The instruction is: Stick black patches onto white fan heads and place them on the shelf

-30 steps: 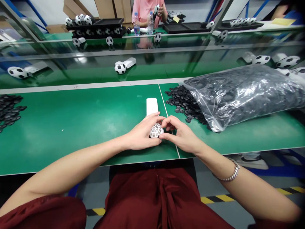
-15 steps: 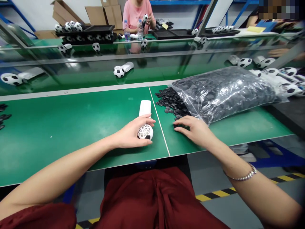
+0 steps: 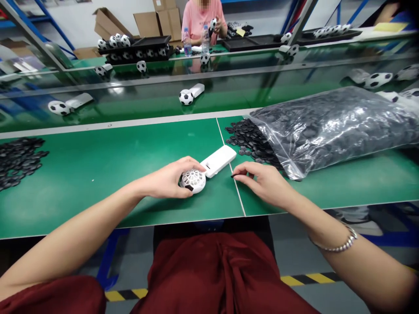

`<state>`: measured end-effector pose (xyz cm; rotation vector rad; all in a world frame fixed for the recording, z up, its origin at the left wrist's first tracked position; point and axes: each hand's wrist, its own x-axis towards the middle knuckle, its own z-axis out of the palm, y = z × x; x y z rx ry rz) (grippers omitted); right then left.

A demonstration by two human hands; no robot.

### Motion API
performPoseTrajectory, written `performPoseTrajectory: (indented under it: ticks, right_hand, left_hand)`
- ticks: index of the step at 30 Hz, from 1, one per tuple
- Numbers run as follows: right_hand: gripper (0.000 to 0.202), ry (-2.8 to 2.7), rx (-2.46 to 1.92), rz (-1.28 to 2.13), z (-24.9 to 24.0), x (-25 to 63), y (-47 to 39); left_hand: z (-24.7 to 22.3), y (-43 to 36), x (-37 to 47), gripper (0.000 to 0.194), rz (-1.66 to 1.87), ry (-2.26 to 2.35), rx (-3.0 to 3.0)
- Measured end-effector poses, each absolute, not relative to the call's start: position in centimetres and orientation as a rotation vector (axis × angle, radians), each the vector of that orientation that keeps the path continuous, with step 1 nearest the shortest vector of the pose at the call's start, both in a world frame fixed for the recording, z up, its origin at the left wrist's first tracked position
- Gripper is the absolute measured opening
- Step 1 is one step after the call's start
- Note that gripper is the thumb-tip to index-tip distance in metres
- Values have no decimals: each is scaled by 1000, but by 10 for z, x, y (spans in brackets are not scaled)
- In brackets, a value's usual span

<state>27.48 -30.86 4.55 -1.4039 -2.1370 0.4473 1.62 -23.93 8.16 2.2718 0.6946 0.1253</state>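
Observation:
A white handheld fan with a football-patterned round head [image 3: 195,178] lies on the green worktop, its handle [image 3: 220,160] slanting away to the right. My left hand [image 3: 168,178] grips the head from the left, thumb at the near side and fingers over the far side. The head's open white grille faces up, with a black patch by my thumb. To the right, my right hand [image 3: 263,179] pinches a small black plastic piece [image 3: 233,175] just above the worktop, apart from the fan. Behind that hand spreads a pile of black pieces [image 3: 248,138].
A large clear bag [image 3: 337,124] of black pieces lies at the right. More black pieces [image 3: 21,161] are heaped at the far left. Beyond the worktop's white edge, football fans [image 3: 186,97] lie on a green belt. A person in pink [image 3: 204,19] sits across, holding a ball-shaped piece.
The fan has turned so its handle points right, and my left hand has closed around its head. My right hand has come away from the black pile with a piece, towards the fan.

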Motion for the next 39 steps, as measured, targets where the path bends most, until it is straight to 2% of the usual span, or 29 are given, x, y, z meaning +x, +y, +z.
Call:
performPoseTrajectory:
  ticks: [4,9,15,26,32,39]
  right_hand:
    - [7,-2213,-1134,539,55,247,-303]
    - [16,-2390,-963,498,52,234,-294]
    - [4,-2299,-976,624,54,229,-295]
    - [3,-2243,-946,683,49,221,-281]
    - [9,-2244,-1038,698,51,219,-277]
    - [13,-2245,-1146,648,52,212,-277]
  left_hand:
    - [75,-248,22,55,199,823,2309]
    - [63,-254,27,53,305,915,2286]
    - [62,-250,25,51,338,891,2246]
    - [57,-255,29,45,422,882,2227]
    - [56,-262,34,31,527,963,2180]
    - [52,-262,34,26,543,944,2138]
